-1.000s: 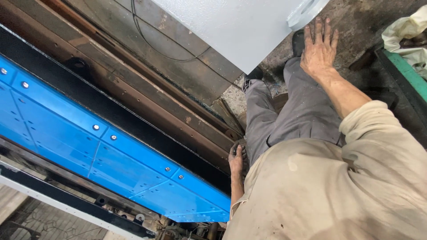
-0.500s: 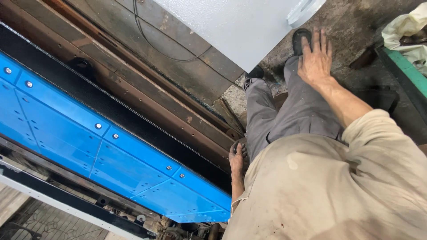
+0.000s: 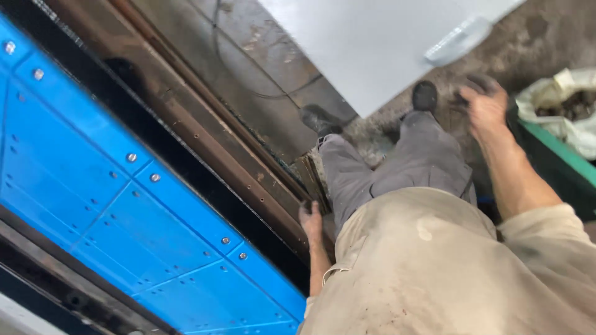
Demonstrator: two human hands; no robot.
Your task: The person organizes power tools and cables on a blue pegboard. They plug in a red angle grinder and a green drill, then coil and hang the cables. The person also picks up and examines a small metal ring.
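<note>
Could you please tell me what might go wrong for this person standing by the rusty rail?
The left hand rests at the edge of the rusty rail beside a dark gap; it could be pinched or scraped. The floor looks grimy, so the black shoes might slip. The right hand is blurred, near the green bin, and could knock it.

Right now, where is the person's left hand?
In the head view, the left hand is low at centre, resting by the rusty rail, between the blue panel and the grey trouser leg.
</note>
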